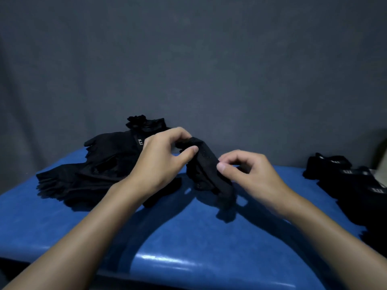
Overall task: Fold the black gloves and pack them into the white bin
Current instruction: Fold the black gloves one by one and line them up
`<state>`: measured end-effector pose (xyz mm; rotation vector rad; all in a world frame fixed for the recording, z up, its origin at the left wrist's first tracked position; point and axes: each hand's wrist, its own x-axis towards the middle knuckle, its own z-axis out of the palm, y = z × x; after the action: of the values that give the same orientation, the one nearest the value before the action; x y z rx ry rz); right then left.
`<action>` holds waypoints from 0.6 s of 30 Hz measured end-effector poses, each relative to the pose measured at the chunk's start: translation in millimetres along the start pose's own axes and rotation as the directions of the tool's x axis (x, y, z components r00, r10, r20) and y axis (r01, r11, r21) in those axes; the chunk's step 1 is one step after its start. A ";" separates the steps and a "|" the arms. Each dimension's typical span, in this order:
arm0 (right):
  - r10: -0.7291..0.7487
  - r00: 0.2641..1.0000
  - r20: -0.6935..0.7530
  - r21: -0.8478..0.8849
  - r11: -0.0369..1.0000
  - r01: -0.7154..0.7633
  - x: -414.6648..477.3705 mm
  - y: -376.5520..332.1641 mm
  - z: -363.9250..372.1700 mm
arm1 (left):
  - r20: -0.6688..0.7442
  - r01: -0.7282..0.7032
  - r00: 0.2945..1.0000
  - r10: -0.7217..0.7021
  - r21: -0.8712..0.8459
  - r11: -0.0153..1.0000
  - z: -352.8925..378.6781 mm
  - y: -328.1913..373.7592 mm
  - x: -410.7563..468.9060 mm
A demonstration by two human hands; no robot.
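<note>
A black glove is held up over the blue table, slanting down to the right. My left hand pinches its upper end between thumb and fingers. My right hand pinches its right side lower down. A loose pile of black gloves lies on the table to the left, behind my left wrist. Folded black gloves with small white labels are stacked at the right edge. A pale corner at the far right may be the white bin; most of it is out of frame.
A dark grey cloth backdrop hangs behind the table. The table's glossy front edge runs close to me, below my forearms.
</note>
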<state>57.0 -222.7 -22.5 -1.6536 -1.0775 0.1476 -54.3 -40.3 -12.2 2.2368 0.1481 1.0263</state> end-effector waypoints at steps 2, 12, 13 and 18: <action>0.002 0.999 -0.054 0.046 0.999 0.000 -3.6 7.7 -9.5 | 0.081 -0.046 0.995 0.051 -0.065 0.997 8.0 8.4 4.2; -0.027 0.995 0.097 0.075 0.997 0.020 -2.1 17.5 -33.7 | 0.279 -0.030 0.953 0.116 -0.296 0.955 38.8 26.6 11.9; -0.027 0.995 0.093 0.090 0.996 0.019 -2.7 19.0 -36.2 | 0.256 -0.013 0.962 0.097 -0.313 0.950 40.3 26.2 12.5; -0.021 0.999 0.032 0.114 0.993 0.017 -6.8 23.7 -42.4 | 0.281 0.212 0.953 -0.114 -0.346 0.914 46.8 20.8 14.3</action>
<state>91.4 -257.2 -28.3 -1.5427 -1.0899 0.2214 -14.6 -75.8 -12.5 1.9459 0.0233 0.6068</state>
